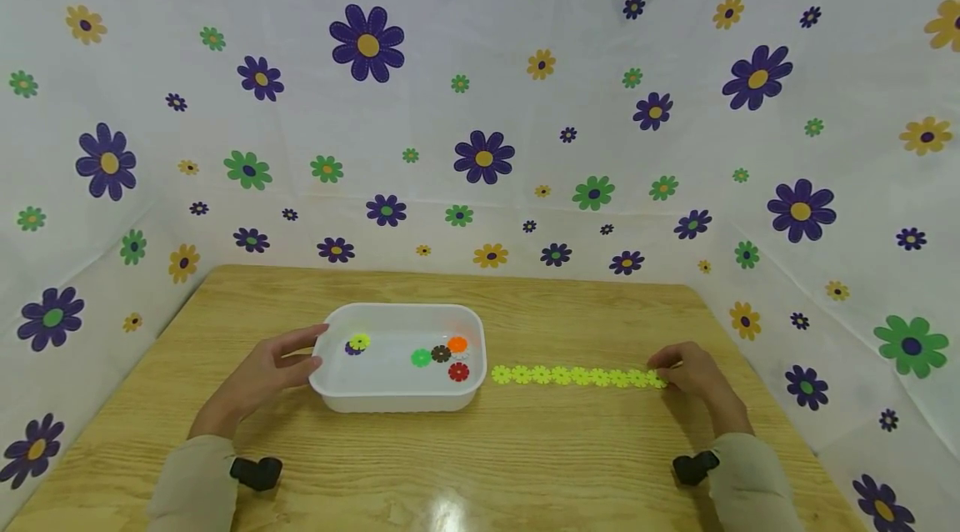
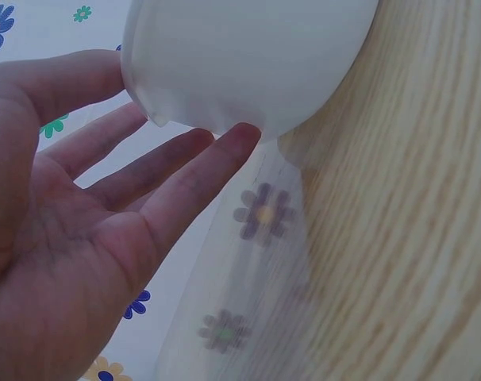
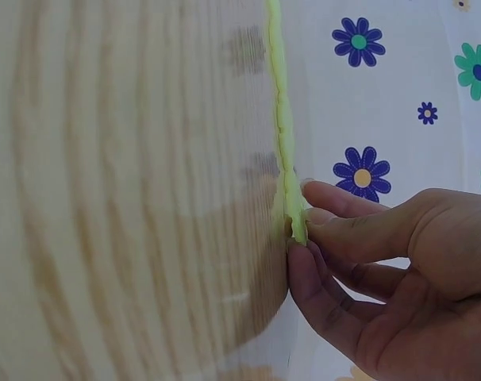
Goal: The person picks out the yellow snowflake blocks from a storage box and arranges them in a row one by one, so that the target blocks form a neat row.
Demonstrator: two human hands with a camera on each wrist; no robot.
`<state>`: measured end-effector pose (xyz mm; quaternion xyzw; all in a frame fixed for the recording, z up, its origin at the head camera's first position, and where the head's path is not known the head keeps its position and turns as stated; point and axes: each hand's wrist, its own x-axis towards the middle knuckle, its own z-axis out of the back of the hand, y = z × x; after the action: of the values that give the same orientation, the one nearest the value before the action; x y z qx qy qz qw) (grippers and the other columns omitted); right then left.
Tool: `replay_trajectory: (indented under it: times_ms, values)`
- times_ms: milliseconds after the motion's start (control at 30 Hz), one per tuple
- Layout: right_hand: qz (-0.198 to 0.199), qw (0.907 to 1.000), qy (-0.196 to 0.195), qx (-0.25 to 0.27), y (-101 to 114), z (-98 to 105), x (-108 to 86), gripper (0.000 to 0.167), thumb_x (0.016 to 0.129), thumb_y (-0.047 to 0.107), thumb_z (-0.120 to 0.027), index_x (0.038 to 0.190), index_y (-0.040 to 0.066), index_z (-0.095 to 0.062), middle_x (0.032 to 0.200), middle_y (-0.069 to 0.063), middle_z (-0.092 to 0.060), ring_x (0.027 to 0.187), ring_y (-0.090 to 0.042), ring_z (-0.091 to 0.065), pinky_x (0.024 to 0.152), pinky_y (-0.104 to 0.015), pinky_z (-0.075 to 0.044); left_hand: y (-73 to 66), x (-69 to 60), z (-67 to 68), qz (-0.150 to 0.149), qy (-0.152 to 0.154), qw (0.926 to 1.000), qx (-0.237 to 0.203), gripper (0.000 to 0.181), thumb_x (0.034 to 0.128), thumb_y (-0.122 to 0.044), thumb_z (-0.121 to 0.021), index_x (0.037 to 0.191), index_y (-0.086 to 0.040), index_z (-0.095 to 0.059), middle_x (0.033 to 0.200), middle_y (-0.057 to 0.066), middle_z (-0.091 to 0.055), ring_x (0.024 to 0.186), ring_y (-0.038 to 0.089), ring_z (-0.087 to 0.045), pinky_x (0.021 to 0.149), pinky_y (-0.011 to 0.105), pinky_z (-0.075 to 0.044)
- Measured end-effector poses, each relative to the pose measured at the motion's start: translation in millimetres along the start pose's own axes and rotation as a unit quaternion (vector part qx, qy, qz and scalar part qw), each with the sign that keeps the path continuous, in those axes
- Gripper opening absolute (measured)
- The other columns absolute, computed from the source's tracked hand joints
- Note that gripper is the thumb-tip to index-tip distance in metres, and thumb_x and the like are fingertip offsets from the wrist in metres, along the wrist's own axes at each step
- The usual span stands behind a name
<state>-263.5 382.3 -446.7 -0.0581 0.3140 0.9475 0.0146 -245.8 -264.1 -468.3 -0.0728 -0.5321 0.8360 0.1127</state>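
Note:
A white plastic tray (image 1: 397, 403) stands on the table, holding several small flower-shaped discs in mixed colours. My left hand (image 1: 262, 369) is at its left end, with the thumb at the rim; in the left wrist view the hand's fingers (image 2: 201, 175) reach the outer wall, and the thumb tip is hidden by the tray. To the right of the tray, a chain of yellow-green flower discs (image 1: 577, 375) lies in a straight row. My right hand (image 1: 693, 373) pinches its right end between thumb and fingers, as the right wrist view shows.
Inside the tray, a yellow disc (image 1: 360, 341) overlaps a purple one on the left; green (image 1: 421, 358), brown (image 1: 441, 353), orange (image 1: 457, 344) and red (image 1: 459, 372) discs lie on the right. Flower-patterned cloth (image 1: 420, 107) walls the wooden table (image 1: 450, 465) at back and sides.

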Motion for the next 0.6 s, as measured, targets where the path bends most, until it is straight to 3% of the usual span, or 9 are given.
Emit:
replay_trajectory:
  times_ms: [333,467,600]
  values:
    - [0.009,0.9992,-0.028,-0.029,5.2,4.7,1.8,0.019,0.098,0.003,-0.063,0.111,-0.008,-0.072,0.108,-0.026,-0.07,0.092,-0.028,-0.067,0.072,-0.031,-0.057,0.2,1.8,-0.8,0.002,0.001,1.0,-0.002,0.065,0.103,-0.026,-0.064,0.16,-0.009,-0.038,0.165,0.027,-0.033,0.139,0.051,-0.051,0.1,0.046,-0.06]
    - [0.033,0.9989,-0.032,-0.01,23.8,5.4,3.4,0.022,0.1,0.006,-0.062,0.115,-0.008,-0.07,0.11,-0.026,-0.07,0.093,-0.03,-0.069,0.074,-0.036,-0.062,-0.4,1.4,-0.7,0.002,0.001,1.0,-0.001,0.065,0.1029,-0.026,-0.064,0.16,-0.009,-0.038,0.165,0.028,-0.033,0.138,0.051,-0.051,0.1,0.047,-0.06]
    - [0.067,0.9974,-0.025,0.014,55.5,-0.4,7.0,0.024,0.1,0.006,-0.063,0.117,-0.009,-0.07,0.111,-0.027,-0.07,0.093,-0.035,-0.071,0.077,-0.041,-0.064,-0.6,0.0,0.6,0.004,0.002,1.0,0.003,0.065,0.1033,-0.028,-0.064,0.16,-0.009,-0.038,0.165,0.028,-0.032,0.14,0.052,-0.049,0.103,0.051,-0.058]
